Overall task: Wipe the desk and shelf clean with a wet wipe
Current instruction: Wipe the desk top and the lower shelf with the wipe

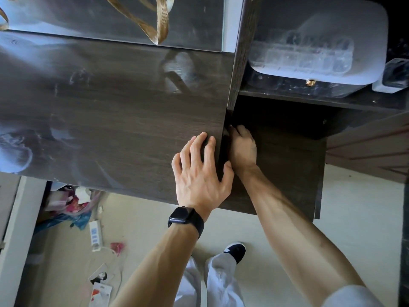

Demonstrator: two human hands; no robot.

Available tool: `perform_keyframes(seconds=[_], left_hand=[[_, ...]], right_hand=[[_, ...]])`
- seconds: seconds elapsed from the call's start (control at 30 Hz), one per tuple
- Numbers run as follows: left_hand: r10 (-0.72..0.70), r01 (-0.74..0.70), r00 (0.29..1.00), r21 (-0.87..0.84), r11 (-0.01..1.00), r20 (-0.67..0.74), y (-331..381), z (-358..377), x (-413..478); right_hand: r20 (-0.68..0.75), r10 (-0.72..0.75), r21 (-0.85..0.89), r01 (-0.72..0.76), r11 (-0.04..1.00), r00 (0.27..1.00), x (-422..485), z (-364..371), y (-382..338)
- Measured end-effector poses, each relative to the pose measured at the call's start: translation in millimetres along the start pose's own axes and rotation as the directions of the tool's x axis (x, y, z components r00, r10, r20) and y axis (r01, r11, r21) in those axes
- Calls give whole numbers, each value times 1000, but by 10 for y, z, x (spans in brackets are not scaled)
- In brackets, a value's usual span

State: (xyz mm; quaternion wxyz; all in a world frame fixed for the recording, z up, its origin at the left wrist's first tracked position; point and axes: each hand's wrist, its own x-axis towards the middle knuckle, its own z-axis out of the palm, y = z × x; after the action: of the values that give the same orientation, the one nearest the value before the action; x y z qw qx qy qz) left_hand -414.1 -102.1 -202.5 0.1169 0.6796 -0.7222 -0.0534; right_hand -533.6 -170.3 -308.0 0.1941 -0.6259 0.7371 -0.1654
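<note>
Left hand is lying flat and spread on the counter at its edge, likely bracing the lean. Right hand is reaching into the lower shelf corner, presumably wiping; the wet wipe is not showing, so I cannot tell its grip.

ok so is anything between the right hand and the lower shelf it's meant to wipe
Nothing visible. The right hand lies on the lower shelf, in the corner against the desk. The board to its right shows bare. The plastic box sits on the shelf above, clear of it.
</note>
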Motion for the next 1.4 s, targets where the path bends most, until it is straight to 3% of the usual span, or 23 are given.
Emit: perform_keyframes(seconds=[0.13,0.33,0.4,0.5,0.53,0.57,0.63,0.7,0.8,0.87,0.9,1.0,1.1,1.27,1.4], left_hand=[[6,-6,1000,2,1000,-6,-4,9,9],[12,-12,1000,0,1000,-15,-4,20,15],[11,-11,1000,-4,1000,-18,0,15,12],[12,-12,1000,7,1000,-9,10,6,15],[10,-10,1000,10,1000,-3,10,5,15],[8,-8,1000,14,1000,1,6,5,16],[7,-7,1000,11,1000,2,6,1,19],[4,-4,1000,3,1000,-2,11,-15,10],[0,0,1000,4,1000,10,19,-36,14],[-12,12,1000,-11,1000,23,21,-46,8],[-15,16,1000,-16,1000,21,25,-50,9],[-23,24,1000,-27,999,17,24,-39,15],[-28,29,1000,-20,999,12,16,-19,18],[-19,19,1000,-10,1000,3,19,-16,13],[-14,14,1000,-5,1000,18,16,-16,25]], right_hand=[[-25,-16,-70,14,997,1000,31,-62,-14],[28,315,104,-316,943,949,83,-36,-205],[82,502,224,-506,833,861,148,-105,-265],[255,753,406,-774,486,606,309,-226,-330],[284,777,378,-811,447,561,334,-268,-344],[269,761,321,-800,507,590,346,-283,-344],[252,594,185,-641,745,764,303,-301,-300],[298,411,125,-462,878,862,153,-314,-176],[496,205,96,-288,953,844,-228,-340,21],[590,116,174,-266,948,799,-475,-362,139],[570,116,254,-309,917,813,-556,-392,180],[261,217,474,-321,820,941,-488,-466,214],[102,217,518,-238,822,971,-135,-425,80],[68,92,199,-104,975,993,61,3,33],[-33,-53,-91,50,995,998,-68,149,89]])
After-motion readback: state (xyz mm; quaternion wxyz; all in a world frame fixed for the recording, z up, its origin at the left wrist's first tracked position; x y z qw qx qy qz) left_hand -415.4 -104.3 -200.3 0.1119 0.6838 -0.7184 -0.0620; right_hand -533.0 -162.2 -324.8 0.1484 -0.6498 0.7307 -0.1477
